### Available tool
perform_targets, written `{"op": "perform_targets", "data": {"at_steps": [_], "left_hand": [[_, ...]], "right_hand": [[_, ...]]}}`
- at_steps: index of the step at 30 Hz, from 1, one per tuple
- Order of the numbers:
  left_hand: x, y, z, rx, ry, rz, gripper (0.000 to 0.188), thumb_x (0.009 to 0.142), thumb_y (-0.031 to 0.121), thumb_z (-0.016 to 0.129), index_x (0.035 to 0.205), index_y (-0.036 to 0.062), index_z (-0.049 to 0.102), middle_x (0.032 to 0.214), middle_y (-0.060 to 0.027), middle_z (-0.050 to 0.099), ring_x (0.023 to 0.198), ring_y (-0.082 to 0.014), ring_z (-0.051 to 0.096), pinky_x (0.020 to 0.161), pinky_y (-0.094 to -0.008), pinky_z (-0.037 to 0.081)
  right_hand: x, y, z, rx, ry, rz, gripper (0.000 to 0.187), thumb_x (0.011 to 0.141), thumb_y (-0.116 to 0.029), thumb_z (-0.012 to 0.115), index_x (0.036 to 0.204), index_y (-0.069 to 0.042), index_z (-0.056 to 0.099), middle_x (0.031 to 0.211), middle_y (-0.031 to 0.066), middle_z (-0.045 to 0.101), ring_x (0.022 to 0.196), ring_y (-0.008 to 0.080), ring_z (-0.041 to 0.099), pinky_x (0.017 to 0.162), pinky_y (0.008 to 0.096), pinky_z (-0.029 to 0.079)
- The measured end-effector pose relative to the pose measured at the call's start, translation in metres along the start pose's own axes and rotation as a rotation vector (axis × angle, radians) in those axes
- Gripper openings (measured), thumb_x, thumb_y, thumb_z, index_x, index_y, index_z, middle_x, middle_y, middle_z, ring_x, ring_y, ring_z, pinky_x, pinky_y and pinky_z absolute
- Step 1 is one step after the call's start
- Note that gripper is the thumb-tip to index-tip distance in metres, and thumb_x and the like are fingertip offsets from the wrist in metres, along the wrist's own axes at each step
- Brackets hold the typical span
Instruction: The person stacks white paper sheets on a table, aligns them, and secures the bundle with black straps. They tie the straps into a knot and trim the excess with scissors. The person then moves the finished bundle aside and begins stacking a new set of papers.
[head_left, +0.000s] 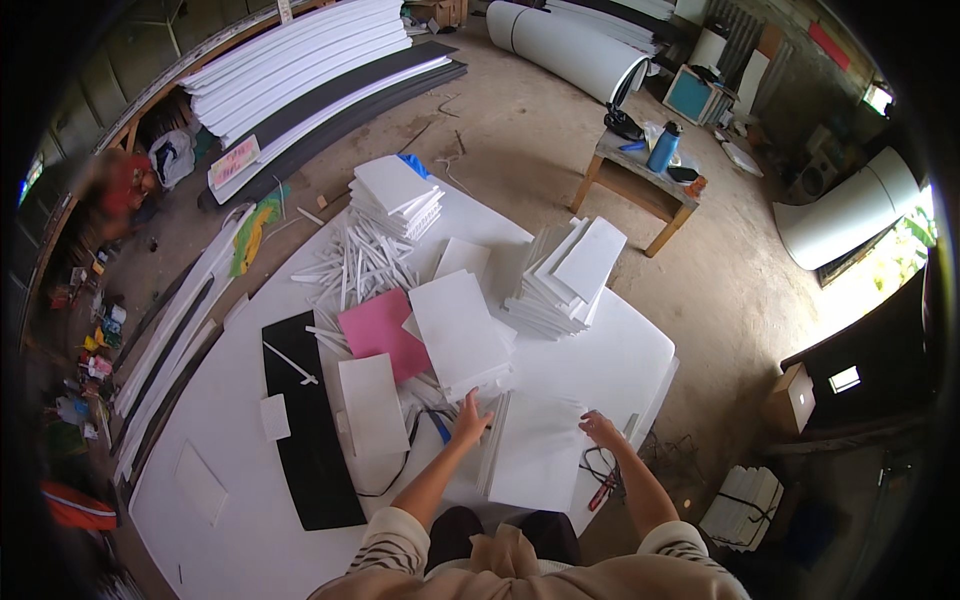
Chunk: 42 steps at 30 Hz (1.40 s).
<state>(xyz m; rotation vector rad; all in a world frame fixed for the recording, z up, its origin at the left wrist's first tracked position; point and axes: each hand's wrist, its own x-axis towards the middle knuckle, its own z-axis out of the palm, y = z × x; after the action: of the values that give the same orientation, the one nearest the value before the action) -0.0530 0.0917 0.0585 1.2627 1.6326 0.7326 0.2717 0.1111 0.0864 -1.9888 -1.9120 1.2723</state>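
Directly in front of me stands a stack of white rectangular foam boards (535, 450). My left hand (472, 420) is by its upper left corner, thumb and fingers apart, close to a second pile of white boards (458, 325). At the upper right corner of the near stack is my right hand (600, 428), its fingers loosely bent toward the board edge and nothing visible in them. Whether its fingertips touch the board is too small to tell. A pink sheet (385, 335) lies partly under the second pile, and a single white board (374, 404) lies left of my left hand.
A heap of thin white strips (350, 262) and more board stacks (570, 275) cover the far part of the white table (240, 470). A black sheet (315, 450) lies at left. Red-handled tool (600, 495) and cable rest right. Beyond stands a wooden bench (640, 170) with a blue bottle (664, 147).
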Motion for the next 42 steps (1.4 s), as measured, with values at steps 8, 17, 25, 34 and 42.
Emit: {"op": "perform_targets", "data": {"at_steps": [8, 17, 25, 34, 42], "left_hand": [[0.073, 0.083, -0.01, -0.071, 0.168, 0.106, 0.061, 0.075, 0.018, 0.061, 0.125, 0.0058, 0.028, 0.111, -0.0189, 0.044, 0.098, -0.0292, 0.047, 0.084, -0.0376, 0.038], [0.231, 0.164, 0.002, 0.329, 0.113, 0.416, 0.057, 0.074, 0.023, 0.061, 0.12, 0.0029, 0.035, 0.117, -0.0175, 0.042, 0.111, -0.0301, 0.038, 0.093, -0.0372, 0.032], [0.298, 0.133, 0.047, 0.409, 0.122, 0.543, 0.06, 0.072, 0.03, 0.06, 0.119, 0.0012, 0.037, 0.113, -0.017, 0.045, 0.109, -0.0324, 0.038, 0.093, -0.0398, 0.029], [0.279, 0.162, 0.09, 0.062, -0.038, 0.084, 0.067, 0.074, 0.047, 0.056, 0.116, -0.0026, 0.037, 0.111, -0.0237, 0.039, 0.103, -0.0354, 0.04, 0.086, -0.0391, 0.035], [0.181, 0.148, 0.223, 0.054, -0.148, 0.545, 0.064, 0.077, 0.015, 0.056, 0.127, 0.0006, 0.019, 0.115, -0.0247, 0.036, 0.105, -0.0377, 0.04, 0.087, -0.041, 0.035]], "right_hand": [[0.059, -0.032, -0.065, 0.601, -0.015, 0.019, 0.029, 0.086, -0.026, 0.045, 0.106, -0.004, 0.048, 0.09, 0.0074, 0.057, 0.076, 0.0151, 0.058, 0.065, 0.027, 0.045], [0.182, -0.06, -0.112, 0.751, 0.152, 0.01, 0.052, 0.086, -0.03, 0.045, 0.123, 0.003, 0.03, 0.116, 0.0162, 0.045, 0.101, 0.025, 0.049, 0.088, 0.034, 0.038], [0.237, -0.094, -0.071, 1.057, 0.334, 0.118, 0.066, 0.084, -0.031, 0.05, 0.128, 0.005, 0.016, 0.121, 0.0196, 0.039, 0.107, 0.0292, 0.044, 0.09, 0.0372, 0.036], [0.215, -0.088, -0.084, 1.394, 0.37, 0.089, 0.04, 0.085, -0.021, 0.049, 0.114, 0.0, 0.032, 0.112, 0.0112, 0.043, 0.101, 0.0225, 0.046, 0.083, 0.0379, 0.041], [0.113, 0.04, -0.049, 1.571, 0.538, -0.033, 0.035, 0.085, -0.016, 0.05, 0.114, -0.009, 0.031, 0.109, 0.0057, 0.042, 0.1, 0.0169, 0.043, 0.085, 0.0379, 0.037]]}}
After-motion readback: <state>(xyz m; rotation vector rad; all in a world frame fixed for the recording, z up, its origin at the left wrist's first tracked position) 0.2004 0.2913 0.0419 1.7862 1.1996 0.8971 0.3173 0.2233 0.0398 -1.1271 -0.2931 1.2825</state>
